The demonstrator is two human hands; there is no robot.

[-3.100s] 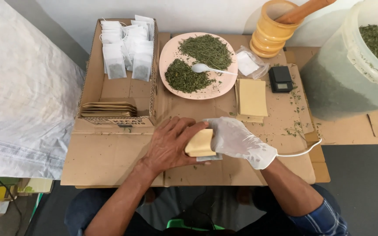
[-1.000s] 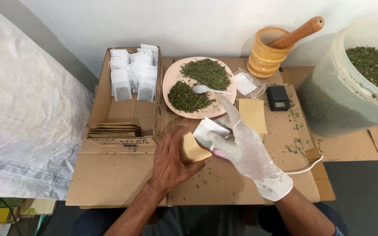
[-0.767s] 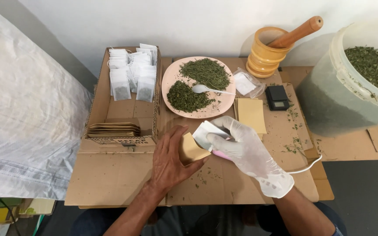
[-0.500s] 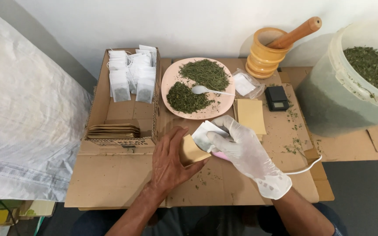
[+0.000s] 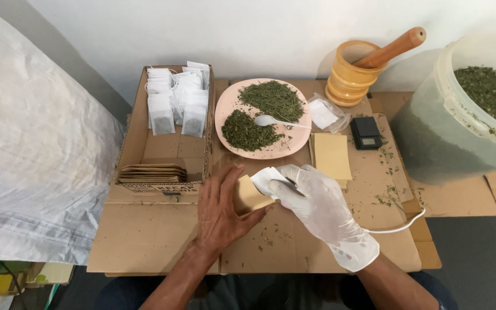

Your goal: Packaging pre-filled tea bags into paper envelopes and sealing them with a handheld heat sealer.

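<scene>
Counted outward from the one round pink plate [image 5: 225, 117]: two heaps of green dried herbs [image 5: 274, 99] on it, one white plastic spoon [image 5: 266, 120] between them, one yellow wooden mortar [image 5: 348, 74] right of it, one small black scale [image 5: 365, 132], one large translucent plastic bucket [image 5: 440, 138] farther right, one open brown cardboard box [image 5: 139, 129] left of it.

A pink plate [image 5: 225, 112] of dried herbs sits beside a wooden mortar [image 5: 348, 77].

Bright, even light, soft shadows, sharp focus.

I see a plain white wall [image 5: 259, 28] behind the cardboard-covered tabletop [image 5: 162, 241] — dark grey floor [image 5: 477, 258] below, evenly lit.
</scene>
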